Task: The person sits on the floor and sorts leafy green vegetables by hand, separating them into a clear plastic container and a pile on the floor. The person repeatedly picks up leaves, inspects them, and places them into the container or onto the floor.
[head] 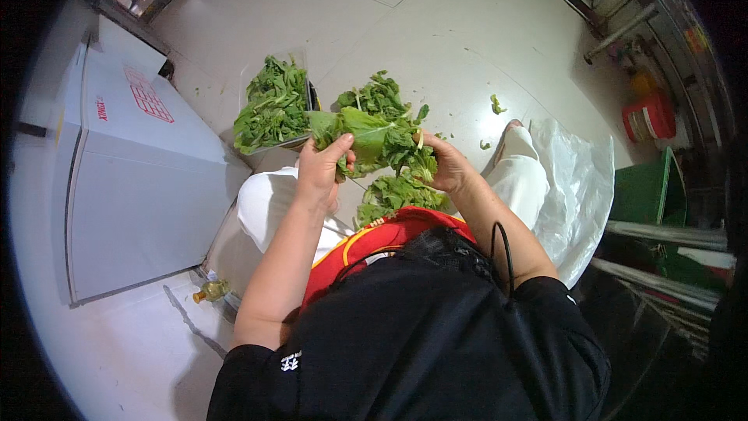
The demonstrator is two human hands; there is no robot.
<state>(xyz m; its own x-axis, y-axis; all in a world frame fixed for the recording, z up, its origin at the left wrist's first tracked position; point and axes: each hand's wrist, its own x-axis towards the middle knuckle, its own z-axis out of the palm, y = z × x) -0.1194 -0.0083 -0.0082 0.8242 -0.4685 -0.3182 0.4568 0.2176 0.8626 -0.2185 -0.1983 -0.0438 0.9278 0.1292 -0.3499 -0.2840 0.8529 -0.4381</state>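
My left hand (pixel 328 166) grips a few broad green leaves (pixel 365 131), its thumb pressed on top of them. Opposite it, my right hand (pixel 445 162) holds a bunch of leafy greens (pixel 406 146) by its pale stems, partly hidden behind the foliage. The two clumps touch between my hands. Beyond them a heap of leafy greens (pixel 377 96) lies on the floor. Closer to me, another pile of greens (pixel 400 193) sits between my legs, partly covered by my red apron (pixel 374 234). Left of my hands stands a clear plastic container (pixel 244 79) filled with leafy greens (pixel 273 102).
A white refrigerator or freezer (pixel 140 210) stands at the left, with a small amber bottle (pixel 211 291) near its base. A translucent plastic bag (pixel 575 187) lies beside my right leg. Farther right are a red container (pixel 650 117) and a metal rack (pixel 666 234). Leaf scraps (pixel 497 104) dot the tiled floor (pixel 444 29).
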